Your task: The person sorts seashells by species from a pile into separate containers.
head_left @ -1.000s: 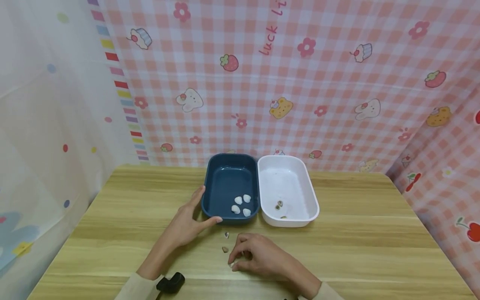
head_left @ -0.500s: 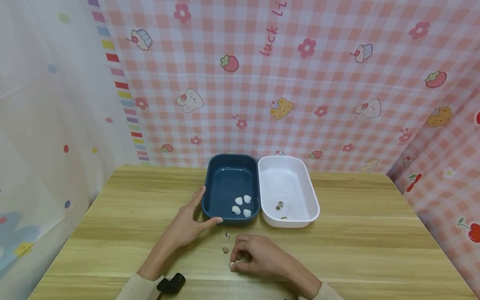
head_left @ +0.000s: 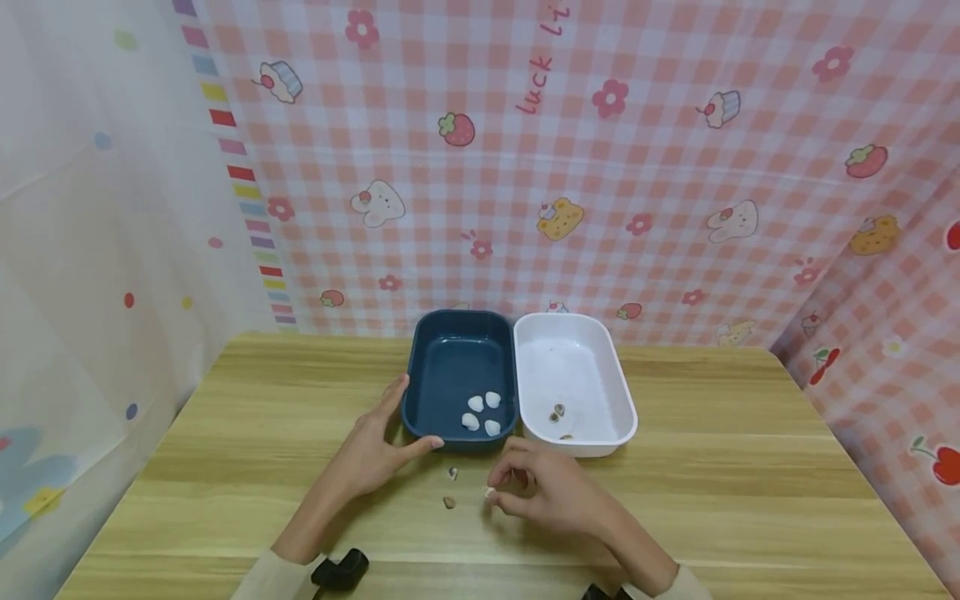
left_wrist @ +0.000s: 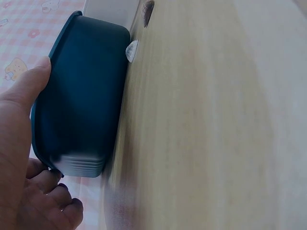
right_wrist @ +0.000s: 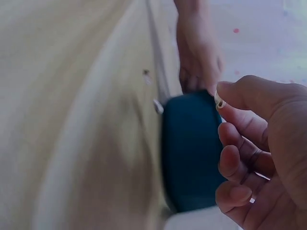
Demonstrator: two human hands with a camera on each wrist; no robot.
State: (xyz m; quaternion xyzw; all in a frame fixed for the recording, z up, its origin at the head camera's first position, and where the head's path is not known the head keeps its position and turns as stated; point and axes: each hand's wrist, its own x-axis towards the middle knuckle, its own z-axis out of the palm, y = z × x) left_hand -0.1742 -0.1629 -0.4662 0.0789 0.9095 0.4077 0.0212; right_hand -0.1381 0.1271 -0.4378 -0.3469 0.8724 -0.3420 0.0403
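My right hand is raised in front of the trays, pinching a small pale seashell between thumb and fingertips. In the right wrist view the shell sticks out at the thumb tip. A dark blue tray has several white seashells inside. My left hand holds this tray at its near left corner, thumb on the front rim and fingers along the left side. Two more shells lie on the table before it: a greyish one and a brown one.
Against the blue tray's right side stands a white tray with small brownish shells near its front. Both trays sit toward the back of the wooden table, before a pink checked cloth. Black wrist gear shows at my left sleeve.
My right hand has lifted the pale shell off the table and moved it right and toward the trays. The left hand and both trays have stayed in place.
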